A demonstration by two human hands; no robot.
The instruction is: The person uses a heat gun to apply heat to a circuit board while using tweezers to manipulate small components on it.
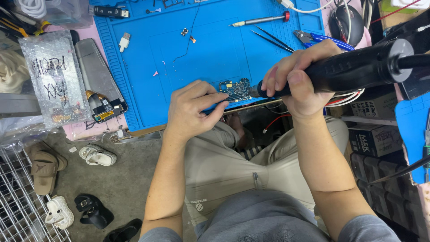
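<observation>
Right hand (298, 78) fingers grip black tool (354, 69); left hand (192, 112) pinches circuit board (236, 89).

Hot-air tool (358, 67) nozzle tip hidden behind right hand (298, 74); its cord cut by frame edge; circuit board (236, 89) parts too small.

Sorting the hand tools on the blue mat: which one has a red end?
The silver screwdriver near the mat's top edge; its cap is red. The black tweezers below it are bare, and the cutters have blue handles.

Small blue circuit board (236, 89) — flat, mat's near edge
</observation>
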